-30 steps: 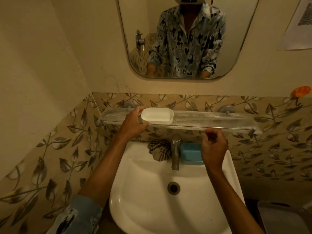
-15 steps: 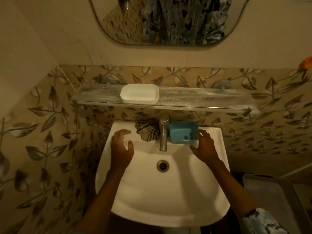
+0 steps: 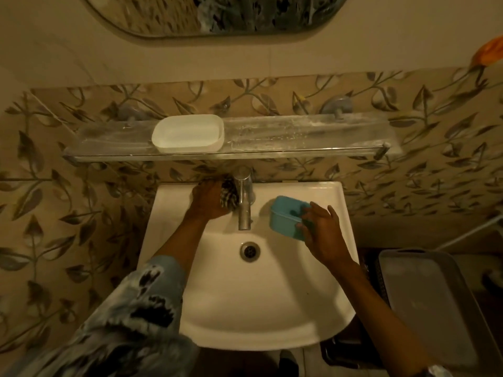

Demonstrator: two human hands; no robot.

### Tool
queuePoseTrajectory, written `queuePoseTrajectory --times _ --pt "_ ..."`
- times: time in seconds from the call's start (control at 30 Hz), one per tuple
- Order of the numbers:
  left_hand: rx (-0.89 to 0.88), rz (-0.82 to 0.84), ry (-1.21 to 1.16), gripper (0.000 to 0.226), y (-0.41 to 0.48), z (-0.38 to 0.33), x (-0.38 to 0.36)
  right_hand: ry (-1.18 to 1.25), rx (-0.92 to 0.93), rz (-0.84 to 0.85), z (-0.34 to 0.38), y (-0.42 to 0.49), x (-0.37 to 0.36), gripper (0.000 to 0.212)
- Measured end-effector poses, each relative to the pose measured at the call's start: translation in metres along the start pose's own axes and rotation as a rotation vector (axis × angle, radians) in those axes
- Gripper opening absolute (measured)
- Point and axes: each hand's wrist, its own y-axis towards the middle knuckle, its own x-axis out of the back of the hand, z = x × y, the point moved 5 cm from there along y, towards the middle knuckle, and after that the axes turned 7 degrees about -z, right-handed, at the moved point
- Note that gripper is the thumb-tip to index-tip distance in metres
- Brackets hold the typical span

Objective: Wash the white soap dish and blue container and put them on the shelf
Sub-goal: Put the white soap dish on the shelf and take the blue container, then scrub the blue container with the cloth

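The dish (image 3: 187, 133) now sits alone on the shelf (image 3: 299, 137) at 12 o'clock, so half the job looks done. The left hand (image 3: 208, 200) has left it and curls round the cloth (image 3: 228, 195) at 11 o'clock of the drain (image 3: 249, 250). The right hand (image 3: 324, 232) pinches the container (image 3: 285, 213) at 2 o'clock, lifted and tilted over the sink (image 3: 258, 308), probably for washing next.
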Motion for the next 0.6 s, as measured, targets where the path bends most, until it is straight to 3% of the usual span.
queuePoseTrajectory --times 0.07,0.13,0.23,0.33,0.5,0.6 --pt "-0.001 -0.017 0.028 0.1 0.0 -0.002 -0.001 0.171 -0.126 -0.034 0.0 -0.018 0.008 0.025" --pt "-0.002 -0.026 0.056 0.099 -0.001 -0.004 -0.004 0.334 -0.28 -0.061 -0.002 -0.031 0.01 0.015" --pt "0.018 -0.057 0.115 0.083 -0.012 -0.003 -0.013 0.62 -0.532 -0.027 -0.009 -0.051 -0.001 0.007" --pt "0.066 -0.13 0.19 0.069 -0.02 -0.004 -0.019 0.802 -0.697 0.053 -0.009 -0.067 -0.014 0.012" --pt "0.187 -0.127 -0.129 0.057 -0.037 0.001 -0.013 0.999 -0.787 0.1 -0.001 -0.078 -0.019 0.019" --pt "0.257 -0.229 -0.374 0.047 -0.063 0.008 -0.004 1.077 -0.795 0.099 0.002 -0.079 -0.016 0.022"
